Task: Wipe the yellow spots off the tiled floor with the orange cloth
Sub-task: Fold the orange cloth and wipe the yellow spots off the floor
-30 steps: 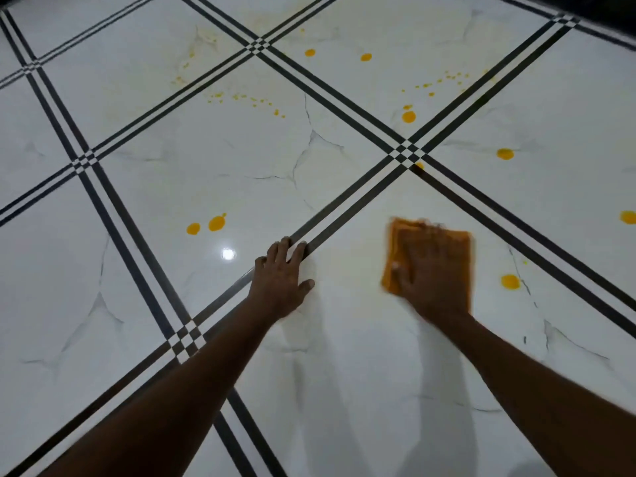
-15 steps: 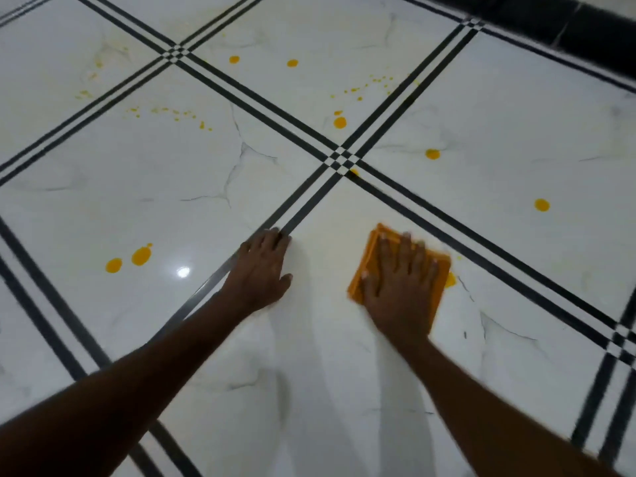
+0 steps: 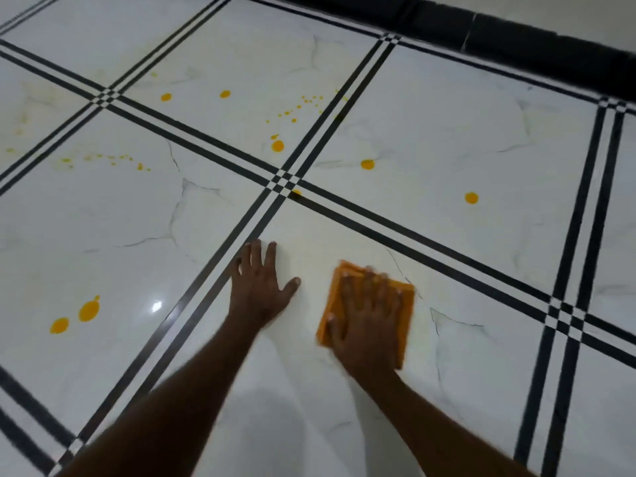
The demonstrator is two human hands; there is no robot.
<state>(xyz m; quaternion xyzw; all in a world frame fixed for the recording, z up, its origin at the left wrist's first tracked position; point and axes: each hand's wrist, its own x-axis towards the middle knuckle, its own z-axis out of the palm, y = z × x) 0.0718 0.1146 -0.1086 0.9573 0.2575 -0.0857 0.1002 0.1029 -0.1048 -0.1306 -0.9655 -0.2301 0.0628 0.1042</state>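
Both arms reach forward, bare. The left hand [image 3: 263,287] lies flat, palm down, fingers spread. The right hand [image 3: 366,318] presses flat, fingers splayed.

Glossy white tiled floor [image 3: 447,125] edged by a dark skirting

Large marble-look tiles with faint grey veining are laid on the diagonal — each is bordered by paired black lines [image 3: 220,151], and small checkered squares [image 3: 285,182] are formed where these cross. A black skirting band [image 3: 516,43] is seen along the far edge at the upper right, with a pale wall [image 3: 585,15] above it. A bright glint of overhead light [image 3: 156,306] is reflected on the left.
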